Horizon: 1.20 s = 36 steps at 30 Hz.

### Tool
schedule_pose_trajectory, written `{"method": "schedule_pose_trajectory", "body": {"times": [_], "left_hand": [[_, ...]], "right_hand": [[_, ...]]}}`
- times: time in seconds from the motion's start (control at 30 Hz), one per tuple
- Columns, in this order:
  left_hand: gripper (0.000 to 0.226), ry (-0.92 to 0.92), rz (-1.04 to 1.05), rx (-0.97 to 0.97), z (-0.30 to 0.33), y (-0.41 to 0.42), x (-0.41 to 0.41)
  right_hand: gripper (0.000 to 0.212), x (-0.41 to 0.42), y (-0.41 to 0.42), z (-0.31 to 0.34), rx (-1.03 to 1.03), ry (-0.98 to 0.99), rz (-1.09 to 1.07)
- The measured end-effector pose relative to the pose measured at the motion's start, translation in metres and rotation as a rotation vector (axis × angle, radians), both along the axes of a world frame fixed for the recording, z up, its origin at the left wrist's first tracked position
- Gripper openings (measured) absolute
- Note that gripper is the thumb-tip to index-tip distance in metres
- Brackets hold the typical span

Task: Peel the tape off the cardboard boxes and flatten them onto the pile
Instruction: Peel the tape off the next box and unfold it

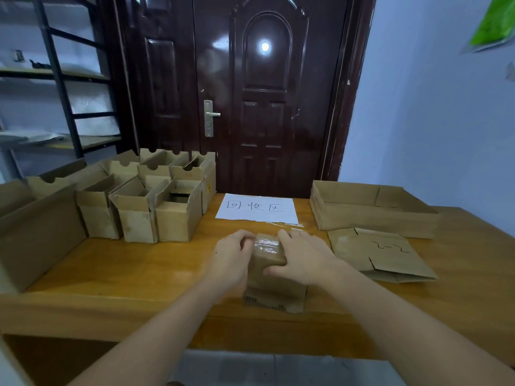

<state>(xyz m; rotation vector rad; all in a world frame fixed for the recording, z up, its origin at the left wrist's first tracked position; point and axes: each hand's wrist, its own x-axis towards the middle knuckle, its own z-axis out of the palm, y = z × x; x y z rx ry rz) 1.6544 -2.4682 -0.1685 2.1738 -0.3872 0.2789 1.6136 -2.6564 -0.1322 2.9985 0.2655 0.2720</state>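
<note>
At the lower centre of the frame, both forearms reach forward over the wooden table (117, 274) to a small cardboard box (271, 270). The left hand (231, 260) curls its fingers around the box's left side; the right hand (302, 259) grips its top, fingers bent beside the clear tape (266, 245). A flattened pile (381, 254) lies at right.

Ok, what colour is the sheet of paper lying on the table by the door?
White, with dark handwritten characters; the paper sheet shows clearly in the head view.
</note>
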Motion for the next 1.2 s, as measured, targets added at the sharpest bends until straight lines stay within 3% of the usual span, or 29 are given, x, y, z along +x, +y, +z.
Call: {"method": "schedule_pose_trajectory", "body": {"times": [0.17,0.3,0.47,0.63,0.7,0.8,0.93,1.03,1.1,1.2], "left_hand": [[0.018,0.196,0.066,-0.259,0.0,-0.009,0.012],[0.012,0.306,0.167,-0.51,0.006,-0.016,0.025],[0.011,0.078,0.104,-0.26,0.011,-0.024,0.029],[0.012,-0.196,-0.075,0.017,0.013,-0.027,0.024],[0.01,-0.164,-0.104,0.003,0.016,-0.03,0.023],[0.029,-0.097,-0.082,0.003,0.018,-0.033,0.019],[0.035,-0.209,-0.011,0.243,0.021,-0.029,0.017],[0.033,-0.187,0.044,0.374,0.019,-0.027,0.022],[0.033,-0.142,0.028,0.328,0.014,-0.025,0.025],[0.021,-0.127,-0.026,0.254,0.008,-0.024,0.026]], "right_hand": [[0.071,-0.003,0.011,0.01,0.121,0.033,-0.056],[0.053,-0.004,0.015,0.015,0.224,-0.019,-0.015],[0.028,0.006,0.011,0.013,0.303,-0.131,0.017],[0.026,0.026,0.005,0.003,0.711,-0.05,0.071],[0.025,0.031,0.003,-0.002,0.75,-0.112,0.068],[0.027,0.034,0.001,-0.009,0.771,-0.168,0.079],[0.017,0.036,-0.005,-0.018,0.739,-0.219,0.125],[0.009,0.035,-0.004,-0.015,0.868,-0.22,0.123],[0.004,0.033,-0.004,-0.012,1.001,-0.174,0.092],[0.01,0.029,-0.007,-0.01,1.033,-0.164,0.072]]}}
